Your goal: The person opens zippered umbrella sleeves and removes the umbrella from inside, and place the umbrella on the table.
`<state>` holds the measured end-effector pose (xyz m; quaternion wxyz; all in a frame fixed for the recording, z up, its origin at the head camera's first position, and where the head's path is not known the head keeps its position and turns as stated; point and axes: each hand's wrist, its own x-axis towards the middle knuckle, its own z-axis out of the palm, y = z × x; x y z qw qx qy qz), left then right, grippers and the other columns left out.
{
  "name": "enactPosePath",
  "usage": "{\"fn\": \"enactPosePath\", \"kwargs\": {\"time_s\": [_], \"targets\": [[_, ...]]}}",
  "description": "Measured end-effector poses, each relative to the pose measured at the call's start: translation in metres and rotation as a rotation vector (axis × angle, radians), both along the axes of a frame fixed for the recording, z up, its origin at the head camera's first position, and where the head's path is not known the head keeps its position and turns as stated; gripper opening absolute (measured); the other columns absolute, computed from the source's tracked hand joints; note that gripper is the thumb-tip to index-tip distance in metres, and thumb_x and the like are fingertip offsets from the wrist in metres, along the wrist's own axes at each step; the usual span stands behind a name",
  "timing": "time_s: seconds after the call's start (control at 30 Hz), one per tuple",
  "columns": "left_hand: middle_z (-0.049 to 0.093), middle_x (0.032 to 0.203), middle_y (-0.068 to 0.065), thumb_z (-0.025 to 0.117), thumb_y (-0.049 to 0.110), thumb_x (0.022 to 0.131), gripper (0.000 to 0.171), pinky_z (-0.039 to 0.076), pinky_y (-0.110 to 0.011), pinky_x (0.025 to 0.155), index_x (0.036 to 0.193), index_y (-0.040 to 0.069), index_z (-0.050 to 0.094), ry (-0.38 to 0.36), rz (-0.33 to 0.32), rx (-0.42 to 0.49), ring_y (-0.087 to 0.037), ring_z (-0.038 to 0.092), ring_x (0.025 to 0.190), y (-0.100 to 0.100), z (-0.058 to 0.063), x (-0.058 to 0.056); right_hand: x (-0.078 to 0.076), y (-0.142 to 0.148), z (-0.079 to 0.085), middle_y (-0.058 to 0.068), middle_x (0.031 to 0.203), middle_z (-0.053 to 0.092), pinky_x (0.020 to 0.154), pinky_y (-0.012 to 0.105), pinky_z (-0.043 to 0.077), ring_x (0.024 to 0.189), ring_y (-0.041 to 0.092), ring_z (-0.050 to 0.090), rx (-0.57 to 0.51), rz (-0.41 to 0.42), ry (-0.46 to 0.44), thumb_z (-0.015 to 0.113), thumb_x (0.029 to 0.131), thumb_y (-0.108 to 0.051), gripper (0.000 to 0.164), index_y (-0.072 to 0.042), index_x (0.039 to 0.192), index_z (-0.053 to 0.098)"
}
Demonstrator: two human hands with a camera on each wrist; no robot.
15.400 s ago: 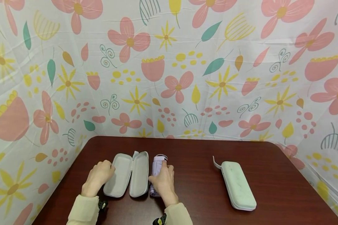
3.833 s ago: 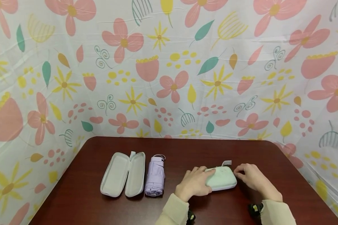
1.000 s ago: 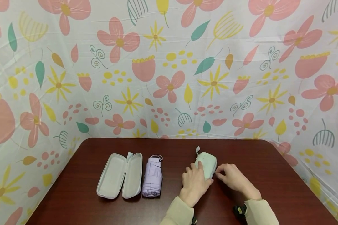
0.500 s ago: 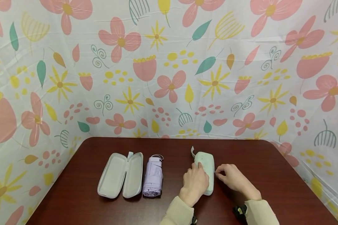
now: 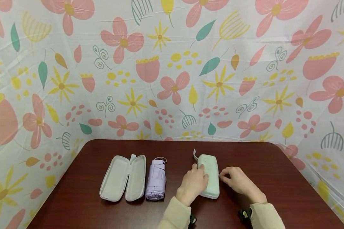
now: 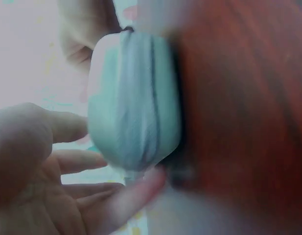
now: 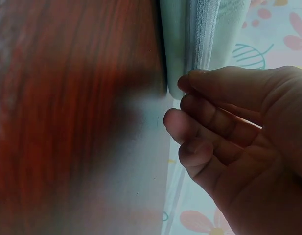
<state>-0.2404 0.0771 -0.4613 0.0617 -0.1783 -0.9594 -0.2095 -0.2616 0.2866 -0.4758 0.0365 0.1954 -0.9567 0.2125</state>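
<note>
A mint-green zippered hard case (image 5: pixel 209 176) lies lengthwise on the table, its lid down and a strap (image 5: pixel 195 155) sticking out at the far left corner. My left hand (image 5: pixel 191 184) is at its left side, fingertips by the edge; in the left wrist view the fingers (image 6: pixel 72 126) are loosely spread beside the case end. On the opposite side, thumb and forefinger of my right hand (image 5: pixel 239 181) pinch the zipper pull, which the fingertips mostly hide. The right wrist view has the zipper (image 7: pixel 205 36) running along the case wall up to those fingertips.
Left on the dark wooden table (image 5: pixel 177 214) lies a pale grey case (image 5: pixel 113 178), spread wide with its two halves side by side. A folded lilac umbrella (image 5: pixel 156 181) with a wrist loop is right beside it. A flowered cloth (image 5: pixel 172 70) hangs behind the table.
Earlier my hands were at the grey case and umbrella; later they moved right to the mint case. That case has shifted left and turned lengthwise. My left hand has just slid off its top leftward.
</note>
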Motion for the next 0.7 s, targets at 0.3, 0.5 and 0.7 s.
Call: {"fn": "enactPosePath", "kwargs": {"time_s": [0.3,0.5,0.7], "targets": [[0.047,0.139,-0.004,0.054,0.014,0.101,0.040,0.050,-0.029,0.075,0.140,0.025,0.054,0.119,-0.290,-0.335,-0.018,0.054,0.116,-0.002,0.008,-0.016,0.003,0.000,0.003,-0.002,0.089,0.068,0.077,0.043,0.052,0.088,0.024,0.065,0.001,0.003,-0.004,0.074,0.085,-0.006,0.006,-0.012,0.088,0.074],[0.045,0.143,0.004,0.057,0.022,0.100,0.048,0.045,-0.030,0.093,0.145,0.035,0.046,0.248,-0.426,-0.670,-0.013,0.040,0.133,0.004,0.023,-0.037,0.002,0.001,0.003,-0.004,0.086,0.067,0.075,0.042,0.052,0.084,0.021,0.065,-0.001,0.004,-0.011,0.075,0.084,-0.008,0.004,-0.010,0.086,0.074],[0.027,0.158,0.007,0.059,0.023,0.099,0.068,0.034,-0.032,0.106,0.154,0.043,0.023,0.289,-0.509,-0.869,-0.011,0.023,0.144,0.004,0.027,-0.056,-0.001,0.000,0.003,-0.002,0.088,0.069,0.077,0.044,0.052,0.087,0.024,0.066,0.006,0.014,-0.006,0.075,0.084,-0.007,0.005,-0.011,0.088,0.074]]}}
